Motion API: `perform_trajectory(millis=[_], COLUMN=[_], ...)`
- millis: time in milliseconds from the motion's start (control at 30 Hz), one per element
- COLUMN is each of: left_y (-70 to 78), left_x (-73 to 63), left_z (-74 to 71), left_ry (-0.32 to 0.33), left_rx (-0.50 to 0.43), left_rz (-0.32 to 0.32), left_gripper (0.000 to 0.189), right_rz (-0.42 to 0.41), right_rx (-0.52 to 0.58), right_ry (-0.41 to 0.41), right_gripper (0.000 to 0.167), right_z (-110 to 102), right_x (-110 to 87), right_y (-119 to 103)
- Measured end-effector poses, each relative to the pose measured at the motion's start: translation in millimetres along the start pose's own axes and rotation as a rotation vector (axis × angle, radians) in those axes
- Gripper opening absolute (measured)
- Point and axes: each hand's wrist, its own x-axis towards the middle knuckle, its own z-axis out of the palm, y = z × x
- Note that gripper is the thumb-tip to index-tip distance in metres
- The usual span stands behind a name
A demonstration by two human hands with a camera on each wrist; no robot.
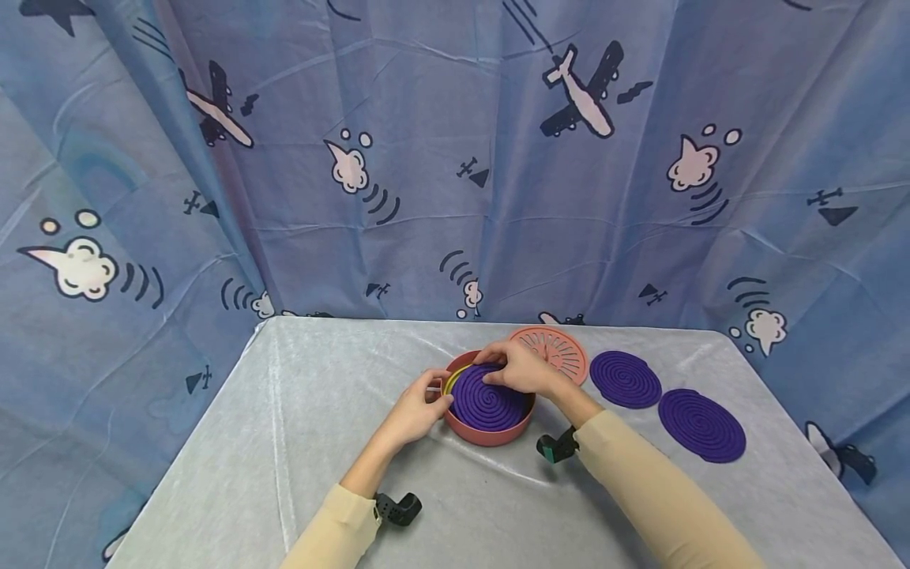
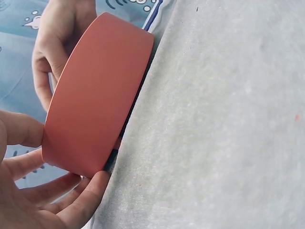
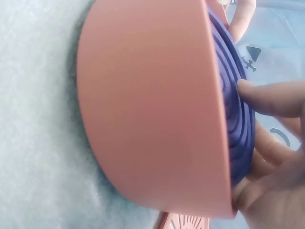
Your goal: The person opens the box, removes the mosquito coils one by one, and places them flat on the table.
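A round coral-coloured container [image 1: 486, 435] stands on the table. My left hand [image 1: 415, 407] grips its left side, with the thumb and fingers curled about the wall [image 2: 95, 95]. A purple spiral coaster [image 1: 489, 405] lies in the container's mouth, tilted, its edge rising past the rim in the right wrist view. My right hand [image 1: 522, 368] pinches this coaster, the thumb on its ridged face and the fingers at its far edge. Beneath it, a yellow ringed piece [image 1: 451, 382] shows at the left; most of that piece is hidden.
Right of the container, two more purple spiral coasters [image 1: 626, 379] lie flat on the white-covered table [image 1: 341, 395]. A coral slotted disc [image 1: 565, 348], perhaps the lid, lies behind my right hand. A blue patterned curtain [image 1: 426, 158] hangs beyond the table's back edge.
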Motion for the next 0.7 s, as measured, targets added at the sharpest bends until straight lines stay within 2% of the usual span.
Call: perform_trajectory(millis=[233,700], left_y=[1.7,1.1], left_x=[-0.9,0.5], left_z=[0.3,1.2], left_ry=[0.002,0.013], left_rx=[-0.009,0.001], left_rz=[0.0,0.01], left_gripper=[0.041,0.04], right_rz=[0.002,0.085], right_rx=[0.045,0.168], right_ry=[0.009,0.073], right_gripper=[0.03,0.028], right_z=[1.5,-6.1], right_x=[-0.4,-3.5], right_y=[3.7,7.8])
